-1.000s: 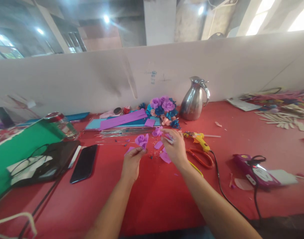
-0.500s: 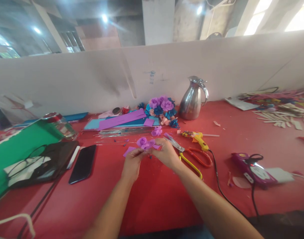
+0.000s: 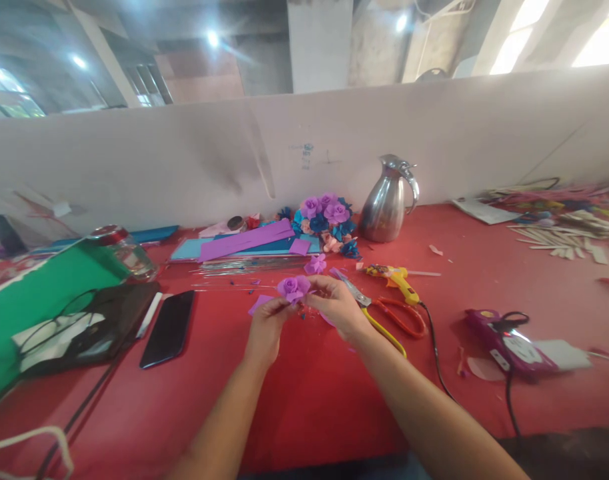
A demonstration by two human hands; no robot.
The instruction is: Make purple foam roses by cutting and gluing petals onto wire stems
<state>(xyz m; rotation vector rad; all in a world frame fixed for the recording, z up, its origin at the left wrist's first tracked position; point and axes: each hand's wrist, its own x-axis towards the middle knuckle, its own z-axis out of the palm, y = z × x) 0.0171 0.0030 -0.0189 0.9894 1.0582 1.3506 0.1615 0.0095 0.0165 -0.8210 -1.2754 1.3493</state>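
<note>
A purple paper flower (image 3: 293,288) is held above the red table between both hands. My left hand (image 3: 265,328) pinches its underside from the left. My right hand (image 3: 337,303) has its thumb and fingers closed on the flower's right edge. Just behind lies a loose purple flower (image 3: 315,264), and a purple paper piece (image 3: 259,305) lies by my left fingertips. Scissors (image 3: 379,313) with red and yellow handles lie right of my right hand, below a yellow glue gun (image 3: 397,279).
Behind stand a bunch of paper flowers (image 3: 329,217) and a steel jug (image 3: 387,200). Thin wires lie before purple paper strips (image 3: 247,240). A phone (image 3: 168,329), pouch and glass jar (image 3: 127,252) are left. A magenta power strip (image 3: 509,343) with black cables is right.
The flower in my hands has turned slightly and shifted a little right. My right fingers have moved along its edge. The view has shifted slightly.
</note>
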